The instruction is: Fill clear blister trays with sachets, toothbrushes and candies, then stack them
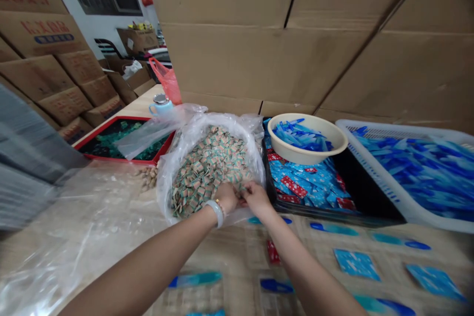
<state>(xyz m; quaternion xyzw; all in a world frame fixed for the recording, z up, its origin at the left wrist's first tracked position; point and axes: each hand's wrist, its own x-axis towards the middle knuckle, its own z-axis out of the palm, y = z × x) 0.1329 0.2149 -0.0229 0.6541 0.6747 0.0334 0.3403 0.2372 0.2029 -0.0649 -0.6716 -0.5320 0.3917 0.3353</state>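
Two bare hands meet at the near rim of a big clear plastic bag (pixel 192 131), which stands open on the table (pixel 437 252) and is heaped with small tan and teal sachets (pixel 207 165). Behind everything rises a wall of cardboard boxes (pixel 296 34).

To the right, well apart from the hands, a white basket (pixel 374 168) holds long blue packets. Next to it a black tray (pixel 366 195) carries blue and red packets (pixel 307 185), and a cream bowl (pixel 307 150) with more blue pieces rests on the tray's far end. To the left of the bag lies a red-rimmed tray (pixel 111 155) with green pieces. A light blue mug (pixel 161 104) stands beyond it.

The left hand (pixel 226 196), with a pale bangle (pixel 216 212) on its wrist, reaches into the sachets at the bag's front edge; its fingers are curled down among them, and whether they grip any I cannot tell. The right hand (pixel 255 196) sits just beside it, touching it, fingers bent and drawn together toward the left hand, seemingly pinching a sachet or two, though blur hides the exact hold.
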